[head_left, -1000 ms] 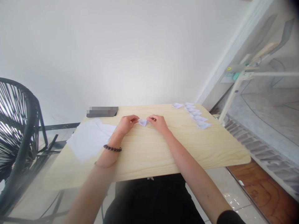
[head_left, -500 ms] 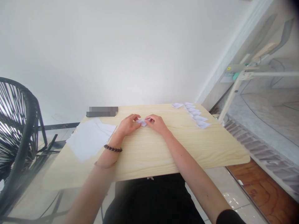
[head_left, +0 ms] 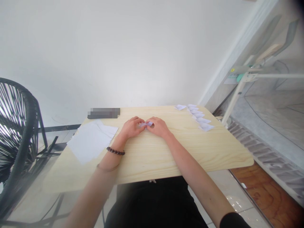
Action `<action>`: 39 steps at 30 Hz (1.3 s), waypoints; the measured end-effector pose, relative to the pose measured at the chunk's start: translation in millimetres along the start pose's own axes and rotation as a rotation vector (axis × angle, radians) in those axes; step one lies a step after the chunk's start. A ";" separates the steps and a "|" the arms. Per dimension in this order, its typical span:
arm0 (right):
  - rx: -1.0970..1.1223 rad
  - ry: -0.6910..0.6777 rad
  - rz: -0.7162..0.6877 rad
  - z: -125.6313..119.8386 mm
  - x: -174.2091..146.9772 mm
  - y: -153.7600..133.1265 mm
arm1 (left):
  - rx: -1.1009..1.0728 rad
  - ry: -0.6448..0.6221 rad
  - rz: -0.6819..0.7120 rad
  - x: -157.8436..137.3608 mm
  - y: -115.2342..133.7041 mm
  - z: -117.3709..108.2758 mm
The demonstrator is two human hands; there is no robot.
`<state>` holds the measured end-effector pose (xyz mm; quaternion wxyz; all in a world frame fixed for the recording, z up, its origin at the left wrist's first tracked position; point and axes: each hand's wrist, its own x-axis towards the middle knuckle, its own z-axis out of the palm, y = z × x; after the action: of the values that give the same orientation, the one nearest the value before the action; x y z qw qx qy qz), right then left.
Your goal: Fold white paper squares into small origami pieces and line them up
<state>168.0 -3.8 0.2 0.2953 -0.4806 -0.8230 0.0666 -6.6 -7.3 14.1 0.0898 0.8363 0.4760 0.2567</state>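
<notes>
Pinching a small folded paper (head_left: 145, 124) between the left hand (head_left: 131, 127) and right hand (head_left: 159, 127), at the middle of a pale wood desk (head_left: 149, 158).

Behind the desk rises a plain white wall (head_left: 142, 50), with a dark woven chair (head_left: 31, 104) on the left and a white metal frame (head_left: 234, 101) on the right. The paper's long axis runs left to right; fingers cover both ends, so I cannot tell which way it points. Each hand's grip is narrow, fingers and thumb on its own end. Left lie loose white sheets (head_left: 87, 142), a dark flat item (head_left: 103, 114) beyond them. On the far right, folded pieces (head_left: 199, 116) form a row, one lone piece (head_left: 180, 107) just left of it.
</notes>
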 end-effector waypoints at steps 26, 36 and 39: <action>-0.171 -0.063 0.027 -5.4 -0.9 -7.2 | 0.222 0.019 0.006 0.9 12.8 5.1; -0.135 -0.074 0.070 -1.4 -0.1 -3.4 | 0.201 -0.010 -0.049 1.9 12.6 6.0; -0.130 -0.073 0.084 -0.6 -0.1 -2.7 | 0.194 -0.018 -0.060 2.5 11.9 6.4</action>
<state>166.3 -5.4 1.8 0.2303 -0.5303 -0.8148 0.0428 6.7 -10.8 14.2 0.0201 0.8288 0.5226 0.1991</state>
